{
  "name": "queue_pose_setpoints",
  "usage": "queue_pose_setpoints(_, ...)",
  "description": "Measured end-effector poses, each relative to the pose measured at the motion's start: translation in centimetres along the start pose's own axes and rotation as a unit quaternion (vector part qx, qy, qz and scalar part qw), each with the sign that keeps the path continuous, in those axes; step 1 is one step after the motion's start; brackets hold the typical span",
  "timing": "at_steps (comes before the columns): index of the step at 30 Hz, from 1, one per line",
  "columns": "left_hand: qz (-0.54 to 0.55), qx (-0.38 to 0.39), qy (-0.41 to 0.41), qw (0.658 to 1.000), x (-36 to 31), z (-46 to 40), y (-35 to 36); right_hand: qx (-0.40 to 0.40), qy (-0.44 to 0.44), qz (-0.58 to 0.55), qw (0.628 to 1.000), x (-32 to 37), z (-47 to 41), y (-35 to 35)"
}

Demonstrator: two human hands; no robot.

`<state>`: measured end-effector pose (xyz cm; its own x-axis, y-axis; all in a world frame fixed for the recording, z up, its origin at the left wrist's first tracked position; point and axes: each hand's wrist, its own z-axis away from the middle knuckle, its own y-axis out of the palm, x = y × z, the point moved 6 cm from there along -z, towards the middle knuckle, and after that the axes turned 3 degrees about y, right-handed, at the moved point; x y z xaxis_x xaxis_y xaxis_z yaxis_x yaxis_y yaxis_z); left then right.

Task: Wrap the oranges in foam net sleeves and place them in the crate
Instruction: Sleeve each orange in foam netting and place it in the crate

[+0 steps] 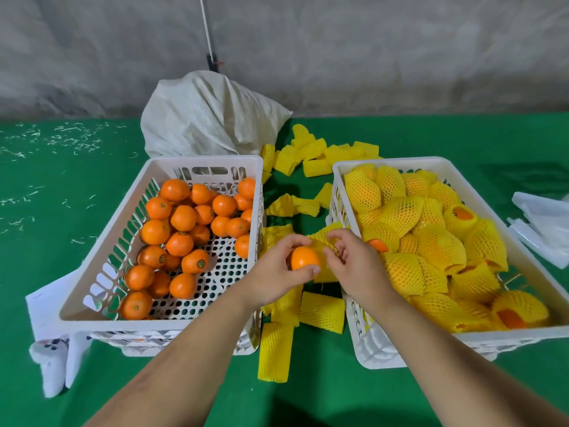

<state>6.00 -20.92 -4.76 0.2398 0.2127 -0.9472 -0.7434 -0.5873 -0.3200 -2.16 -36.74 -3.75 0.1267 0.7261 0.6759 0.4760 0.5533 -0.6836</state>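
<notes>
Left hand [277, 277] grips a bare round orange [304, 257], fingers curled around it, between 2 white perforated plastic crates. Right hand [358, 265] pinches a yellow foam net sleeve [324, 241] against the fruit. Right crate [338, 167] holds sleeved oranges; left crate [200, 160] holds bare ones on the green desk [61, 186].

A green table [308, 392] carries two white crates [197, 164] [388, 163], loose yellow sleeves [321, 312] and a sack [209, 115].
</notes>
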Motion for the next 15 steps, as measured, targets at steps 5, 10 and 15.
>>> queue_pose_setpoints(5, 0.059, -0.052, 0.004, 0.997, 0.5, -0.8, -0.1, 0.014, -0.112, 0.032, 0.993, 1.9, 0.6, 0.1)
queue_pose_setpoints(10, 0.084, -0.093, -0.007, 0.992, 0.0, -0.2, 0.2, 0.016, -0.165, 0.032, 0.986, 3.0, 1.2, 0.0)
queue_pose_setpoints(15, 0.065, 0.054, -0.039, 0.996, 1.0, 0.2, 1.0, 0.014, -0.102, -0.010, 0.995, 1.7, 0.6, -0.1)
